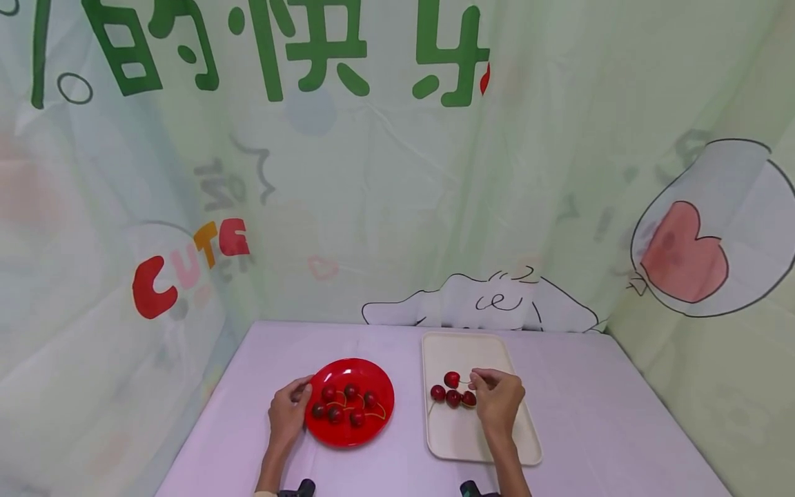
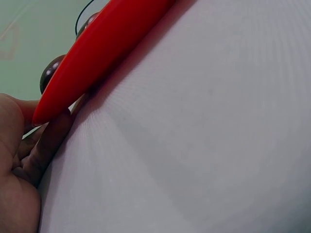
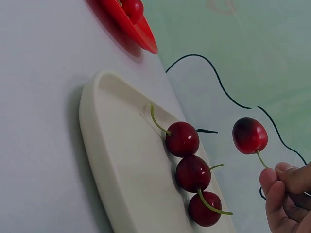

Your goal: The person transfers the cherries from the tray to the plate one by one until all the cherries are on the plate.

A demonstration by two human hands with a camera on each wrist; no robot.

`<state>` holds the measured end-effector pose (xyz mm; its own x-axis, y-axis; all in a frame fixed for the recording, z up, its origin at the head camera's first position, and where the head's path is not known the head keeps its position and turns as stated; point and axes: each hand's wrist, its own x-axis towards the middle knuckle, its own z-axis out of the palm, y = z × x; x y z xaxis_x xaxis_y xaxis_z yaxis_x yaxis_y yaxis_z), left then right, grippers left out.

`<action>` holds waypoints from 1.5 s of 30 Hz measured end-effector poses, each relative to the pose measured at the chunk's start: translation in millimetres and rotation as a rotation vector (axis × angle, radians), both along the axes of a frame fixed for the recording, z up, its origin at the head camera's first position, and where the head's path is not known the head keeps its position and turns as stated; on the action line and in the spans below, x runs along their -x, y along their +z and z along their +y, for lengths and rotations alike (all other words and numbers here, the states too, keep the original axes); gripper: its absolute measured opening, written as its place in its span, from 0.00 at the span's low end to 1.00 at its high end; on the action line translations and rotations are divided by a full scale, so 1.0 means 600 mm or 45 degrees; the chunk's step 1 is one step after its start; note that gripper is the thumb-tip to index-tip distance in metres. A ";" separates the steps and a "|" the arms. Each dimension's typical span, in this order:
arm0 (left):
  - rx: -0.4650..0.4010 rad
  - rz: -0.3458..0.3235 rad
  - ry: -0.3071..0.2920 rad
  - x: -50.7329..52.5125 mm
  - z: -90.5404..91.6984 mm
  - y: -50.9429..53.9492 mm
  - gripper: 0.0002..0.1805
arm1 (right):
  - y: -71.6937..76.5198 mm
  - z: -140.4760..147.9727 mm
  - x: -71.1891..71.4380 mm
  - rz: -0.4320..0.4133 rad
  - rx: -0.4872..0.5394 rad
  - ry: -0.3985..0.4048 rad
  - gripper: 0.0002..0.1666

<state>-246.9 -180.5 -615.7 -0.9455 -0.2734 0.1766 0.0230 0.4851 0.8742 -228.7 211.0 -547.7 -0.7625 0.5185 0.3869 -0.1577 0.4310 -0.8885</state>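
Note:
A red plate [image 1: 350, 436] bears several dark red cherries [image 1: 335, 414] with stems. At its left rim my left hand [image 1: 288, 414] grips the edge; the left wrist view shows the thumb above and fingers below the plate [image 2: 92, 63]. My right hand [image 1: 500, 404] pinches a cherry [image 3: 250, 136] by its green stem, and the fruit hangs clear of the tray in the right wrist view. Under that hand lies a cream rectangular tray [image 1: 456, 438], where three cherries [image 3: 193, 174] sit in a row.
A pale cloth covers the table [image 1: 584, 414]. Behind it and at both sides hangs a printed curtain [image 1: 348, 207] with green characters and drawings. The plate stands to the left of the tray, with a strip of tabletop between them.

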 end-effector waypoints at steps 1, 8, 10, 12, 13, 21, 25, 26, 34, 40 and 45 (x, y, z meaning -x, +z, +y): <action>-0.001 0.001 0.001 0.000 0.000 0.001 0.15 | 0.000 -0.004 0.001 0.000 0.007 0.011 0.04; -0.009 0.002 -0.010 0.003 0.002 0.006 0.15 | 0.001 -0.029 0.001 -0.012 0.023 0.050 0.04; -0.011 -0.009 -0.007 0.002 0.002 0.005 0.15 | 0.000 -0.036 0.001 -0.014 0.036 0.067 0.04; -0.008 -0.008 -0.010 0.001 0.001 0.005 0.15 | -0.002 -0.044 0.000 -0.023 0.046 0.089 0.05; -0.006 -0.008 -0.010 0.000 0.000 0.004 0.15 | -0.003 -0.049 0.000 -0.031 0.053 0.096 0.05; -0.005 -0.007 -0.015 0.000 -0.002 0.004 0.16 | -0.003 -0.071 -0.002 -0.024 0.043 0.130 0.04; -0.011 -0.004 -0.017 0.000 -0.002 0.004 0.16 | -0.001 -0.078 -0.001 -0.020 0.039 0.145 0.03; -0.010 -0.001 -0.017 0.000 -0.002 0.004 0.16 | -0.002 -0.080 0.000 -0.016 0.039 0.149 0.04; -0.009 0.000 -0.011 0.001 -0.004 -0.005 0.15 | -0.008 -0.105 0.000 -0.033 0.085 0.199 0.05; -0.011 0.019 -0.012 -0.001 -0.003 -0.004 0.15 | -0.010 -0.121 0.002 -0.042 0.049 0.195 0.05; -0.007 0.013 -0.021 0.000 -0.003 -0.001 0.16 | -0.012 -0.131 0.005 -0.076 0.022 0.211 0.05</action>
